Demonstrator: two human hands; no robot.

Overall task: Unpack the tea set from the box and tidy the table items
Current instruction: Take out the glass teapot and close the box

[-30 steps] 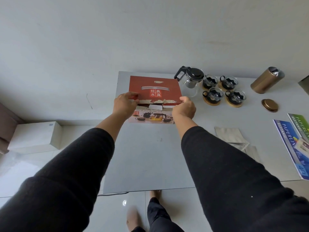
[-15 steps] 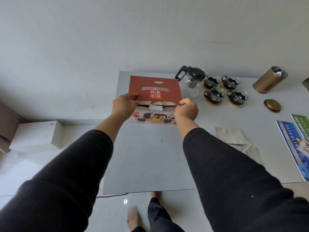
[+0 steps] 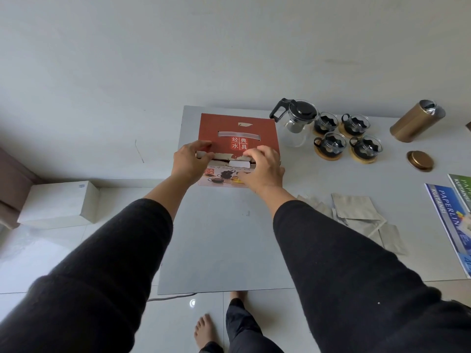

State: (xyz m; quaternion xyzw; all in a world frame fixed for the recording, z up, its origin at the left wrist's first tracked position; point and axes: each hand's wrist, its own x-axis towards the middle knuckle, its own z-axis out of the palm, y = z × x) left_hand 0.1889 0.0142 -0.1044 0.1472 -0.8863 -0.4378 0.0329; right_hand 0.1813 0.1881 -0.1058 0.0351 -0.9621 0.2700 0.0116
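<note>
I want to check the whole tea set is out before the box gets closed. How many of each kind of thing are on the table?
Red box: 1
Glass teapot: 1
Glass cups on coasters: 4
Gold tin: 1
Gold lid: 1
Silver pouches: at least 3, they overlap
Booklets: 2
Total: at least 13

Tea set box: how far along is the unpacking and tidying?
Done: teapot and four cups stand out on the table. In hand: left hand and right hand work the red box flap. Left: foil packets, canister with lid off, booklets.
</note>
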